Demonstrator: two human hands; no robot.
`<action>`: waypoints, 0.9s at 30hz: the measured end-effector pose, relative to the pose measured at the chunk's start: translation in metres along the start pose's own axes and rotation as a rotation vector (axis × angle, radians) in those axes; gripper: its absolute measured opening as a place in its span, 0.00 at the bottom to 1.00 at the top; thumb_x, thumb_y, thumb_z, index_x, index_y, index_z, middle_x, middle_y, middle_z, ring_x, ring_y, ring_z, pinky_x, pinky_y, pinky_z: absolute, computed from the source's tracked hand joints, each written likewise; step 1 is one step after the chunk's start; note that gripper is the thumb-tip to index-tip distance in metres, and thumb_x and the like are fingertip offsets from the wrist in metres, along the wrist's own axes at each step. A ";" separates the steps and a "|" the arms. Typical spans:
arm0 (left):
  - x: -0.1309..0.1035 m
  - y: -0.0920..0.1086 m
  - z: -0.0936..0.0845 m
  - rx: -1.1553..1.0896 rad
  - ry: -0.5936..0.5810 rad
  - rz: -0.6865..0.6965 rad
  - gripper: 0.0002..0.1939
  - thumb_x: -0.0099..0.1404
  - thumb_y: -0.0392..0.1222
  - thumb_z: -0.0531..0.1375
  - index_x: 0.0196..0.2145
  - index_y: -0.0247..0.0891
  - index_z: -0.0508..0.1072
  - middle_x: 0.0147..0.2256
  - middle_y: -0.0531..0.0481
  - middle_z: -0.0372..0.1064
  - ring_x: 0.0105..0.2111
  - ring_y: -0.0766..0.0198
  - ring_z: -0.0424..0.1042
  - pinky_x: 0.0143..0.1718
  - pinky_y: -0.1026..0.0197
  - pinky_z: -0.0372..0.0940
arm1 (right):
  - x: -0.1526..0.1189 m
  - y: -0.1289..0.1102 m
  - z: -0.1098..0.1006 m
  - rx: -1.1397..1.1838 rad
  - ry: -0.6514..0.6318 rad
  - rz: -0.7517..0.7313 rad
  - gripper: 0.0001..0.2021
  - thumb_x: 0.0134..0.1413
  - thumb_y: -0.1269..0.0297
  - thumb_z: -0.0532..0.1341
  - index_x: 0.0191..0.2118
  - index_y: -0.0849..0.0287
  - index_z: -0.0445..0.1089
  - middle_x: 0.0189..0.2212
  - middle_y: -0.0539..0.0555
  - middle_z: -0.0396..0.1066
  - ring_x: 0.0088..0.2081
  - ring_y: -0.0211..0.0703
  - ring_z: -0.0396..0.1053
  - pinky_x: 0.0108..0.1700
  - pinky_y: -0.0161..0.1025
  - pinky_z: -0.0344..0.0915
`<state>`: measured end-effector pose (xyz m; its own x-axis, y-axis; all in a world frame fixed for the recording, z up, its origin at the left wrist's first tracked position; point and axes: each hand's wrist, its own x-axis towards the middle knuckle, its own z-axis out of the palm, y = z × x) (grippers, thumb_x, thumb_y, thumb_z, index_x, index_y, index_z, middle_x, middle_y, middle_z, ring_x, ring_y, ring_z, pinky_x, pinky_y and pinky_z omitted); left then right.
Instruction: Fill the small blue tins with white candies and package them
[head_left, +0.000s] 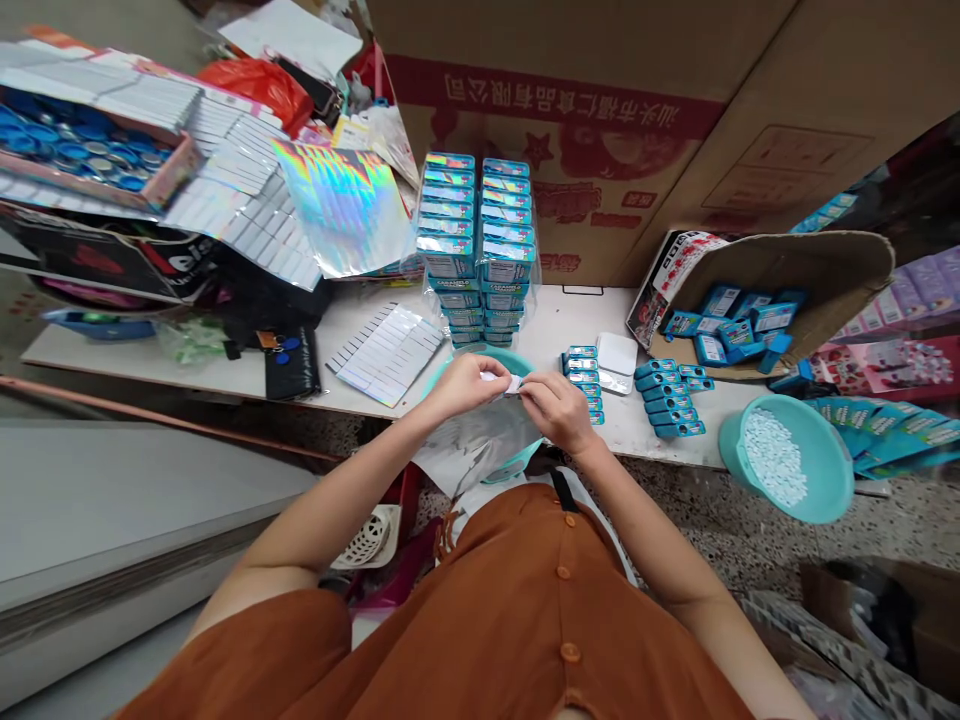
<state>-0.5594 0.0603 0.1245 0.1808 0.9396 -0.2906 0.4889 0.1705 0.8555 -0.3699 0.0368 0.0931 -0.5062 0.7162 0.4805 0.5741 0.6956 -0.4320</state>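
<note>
My left hand (466,386) and my right hand (559,410) meet over a teal basin (517,462). Both pinch a small white piece (513,384) between thumb and fingers; its exact kind is too small to make out. Clear plastic film (476,445) lies across the basin below my wrists, so most of what the basin holds is hidden. Just right of my right hand stands a row of small blue boxes (583,380). Behind the basin rise two tall stacks of blue boxes (450,230) in clear wrap.
A white scale-like device (616,358) and more blue boxes (670,400) stand to the right. Further over are a cardboard carton (840,260) and a teal bowl (825,480) of white pellets. Label sheets (386,350) lie left; a large carton (600,60) walls the back.
</note>
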 end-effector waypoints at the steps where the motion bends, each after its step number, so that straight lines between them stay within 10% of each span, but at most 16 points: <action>1: -0.001 -0.001 0.000 0.020 0.011 -0.007 0.11 0.52 0.46 0.59 0.25 0.37 0.77 0.18 0.51 0.69 0.17 0.67 0.63 0.21 0.64 0.55 | -0.001 -0.002 0.000 -0.003 0.005 -0.011 0.09 0.60 0.69 0.53 0.40 0.57 0.70 0.40 0.57 0.72 0.42 0.44 0.68 0.44 0.42 0.65; 9: 0.014 -0.024 -0.007 0.255 0.079 0.131 0.12 0.57 0.47 0.56 0.30 0.39 0.76 0.31 0.48 0.75 0.30 0.60 0.69 0.31 0.63 0.59 | -0.023 -0.009 -0.003 0.058 -0.034 0.013 0.09 0.59 0.69 0.55 0.40 0.56 0.72 0.37 0.56 0.75 0.40 0.43 0.71 0.44 0.42 0.67; 17: 0.048 -0.063 -0.003 0.670 0.211 0.199 0.15 0.61 0.40 0.54 0.45 0.37 0.71 0.48 0.38 0.66 0.50 0.49 0.61 0.47 0.53 0.57 | -0.076 0.010 -0.019 0.098 0.019 0.566 0.09 0.56 0.62 0.57 0.31 0.56 0.74 0.28 0.52 0.74 0.28 0.40 0.69 0.34 0.37 0.65; 22: 0.032 -0.077 0.026 0.605 0.377 0.253 0.21 0.61 0.40 0.56 0.52 0.39 0.65 0.60 0.38 0.51 0.62 0.44 0.43 0.59 0.44 0.44 | -0.103 0.036 -0.024 0.166 0.039 0.907 0.11 0.51 0.58 0.59 0.29 0.58 0.74 0.25 0.50 0.74 0.25 0.39 0.67 0.31 0.35 0.62; 27: 0.017 -0.082 0.092 0.316 0.262 0.236 0.17 0.63 0.45 0.55 0.48 0.37 0.68 0.50 0.38 0.64 0.54 0.51 0.59 0.57 0.48 0.51 | -0.114 0.063 -0.025 0.196 0.081 1.026 0.11 0.49 0.57 0.60 0.29 0.59 0.75 0.24 0.51 0.74 0.24 0.39 0.66 0.32 0.36 0.62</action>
<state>-0.5176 0.0352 0.0100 0.1169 0.9920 0.0486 0.7031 -0.1172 0.7014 -0.2599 -0.0027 0.0298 0.2135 0.9669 -0.1399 0.5854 -0.2413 -0.7741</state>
